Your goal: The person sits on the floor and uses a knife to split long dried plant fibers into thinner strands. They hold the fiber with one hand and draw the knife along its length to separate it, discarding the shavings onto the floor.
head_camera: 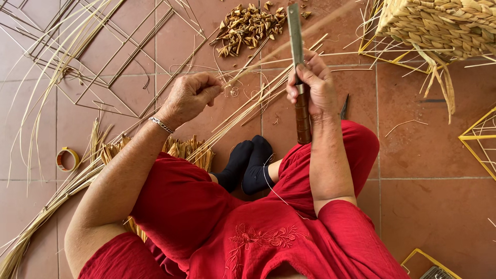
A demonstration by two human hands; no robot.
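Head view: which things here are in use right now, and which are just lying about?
In use:
- knife, gripped in right hand
- reed strips, pinched by left hand

Lying about:
- tape roll on the floor
- wire frames, far left
- pile of offcuts
- woven basket, far right
- yellow frame, right edge

Seated person dressed all in red

Red short-sleeved top [268, 243] with embroidered flowers, red trousers [181, 201], black socks [247, 164], and a silver chain bracelet [161, 125] just above the trousers.

Left hand [192, 95] pinched, right hand [312, 85] fisted.
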